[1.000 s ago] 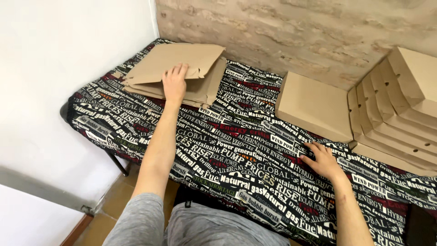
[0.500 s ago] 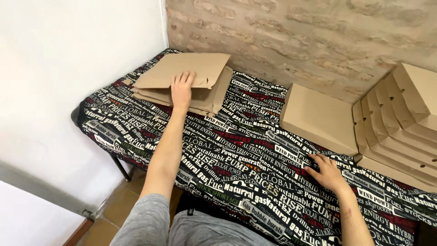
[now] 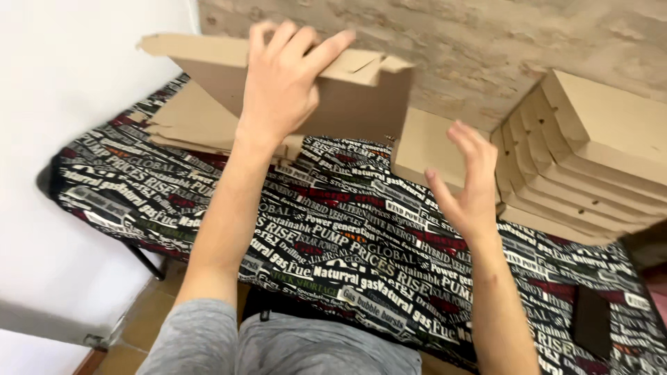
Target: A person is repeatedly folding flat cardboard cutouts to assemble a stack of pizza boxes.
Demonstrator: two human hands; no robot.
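My left hand [image 3: 285, 76] grips a flat, unfolded cardboard box blank [image 3: 347, 97] and holds it lifted above the table, tilted toward me. Below it, at the table's far left, lies a pile of more flat cardboard blanks [image 3: 187, 125]. My right hand [image 3: 469, 180] is raised in the air with fingers spread, holding nothing, just right of the lifted blank and in front of a closed folded cardboard box [image 3: 424, 146].
The table wears a black cloth [image 3: 333, 236] printed with white and red lettering. A leaning stack of folded cardboard boxes [image 3: 590, 160] stands at the right. A dark flat object [image 3: 592, 321] lies near the right front edge. A white wall is left, a stone wall behind.
My left hand has taken a cardboard blank off the pile and lifted it up. My right hand has left the tablecloth and risen toward the blank.
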